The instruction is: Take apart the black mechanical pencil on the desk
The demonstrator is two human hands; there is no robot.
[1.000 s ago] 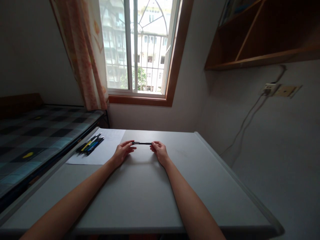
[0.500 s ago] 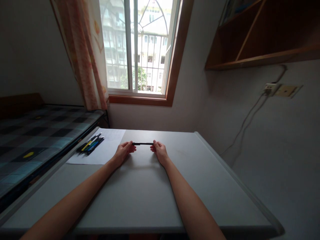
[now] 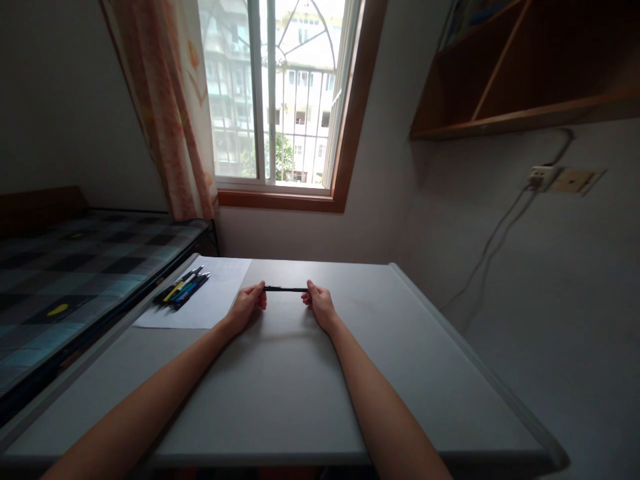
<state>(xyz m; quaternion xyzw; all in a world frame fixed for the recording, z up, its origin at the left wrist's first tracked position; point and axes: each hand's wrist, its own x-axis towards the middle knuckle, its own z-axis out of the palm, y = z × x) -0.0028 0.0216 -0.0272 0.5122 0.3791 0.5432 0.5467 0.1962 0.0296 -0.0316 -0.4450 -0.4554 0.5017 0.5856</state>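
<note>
A thin black pen (image 3: 286,289) is held level between my two hands, raised over the table. My left hand (image 3: 248,301) pinches its left end between thumb and fingers. The right end is gripped by my right hand (image 3: 319,300) in the same way. The fingertips cover both ends of the pen. To the left, several pens (image 3: 183,288), dark ones with some yellow and blue among them, lie in a bunch on a white sheet of paper (image 3: 220,303), apart from my hands.
The pale table (image 3: 280,393) reaches toward the wall under a barred window (image 3: 295,100). Left of it stands a bed with a checked cover (image 3: 100,267). A wooden shelf (image 3: 525,113) hangs at upper right, above a wall socket (image 3: 541,177) with a cable.
The fingers of my left hand have curled in closer around the pen's end. The pen has turned slightly about its length. My right hand has stayed nearly still.
</note>
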